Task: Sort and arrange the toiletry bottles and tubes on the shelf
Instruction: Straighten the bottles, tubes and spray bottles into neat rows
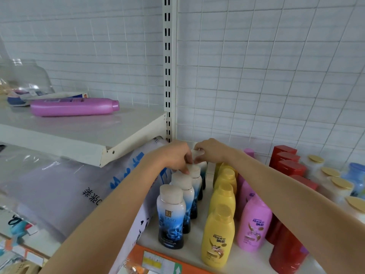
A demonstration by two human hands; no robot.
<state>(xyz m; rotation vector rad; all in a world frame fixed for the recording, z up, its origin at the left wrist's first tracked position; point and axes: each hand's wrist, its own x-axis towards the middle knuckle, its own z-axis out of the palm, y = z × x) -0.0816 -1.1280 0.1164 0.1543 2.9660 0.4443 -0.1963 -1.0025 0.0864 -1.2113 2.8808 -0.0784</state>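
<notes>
your left hand (175, 157) and right hand (212, 151) both pinch the caps of the far blue-white bottles (194, 175), fingers curled tight, at the back of the shelf (197, 252). four blue-white in that file, four yellow bottles (218, 236) just right, pink bottles (253, 222) beyond.

"Rejoice" — on yellow bottle (218, 237) and pink bottle (253, 224); "SIFASO"-like lettering — blue-white bottle (170, 216).

Bottles stand in front-to-back rows on the shelf (245, 260); a lone bottle (74, 106) lies on the upper shelf (59, 139) at left.
</notes>
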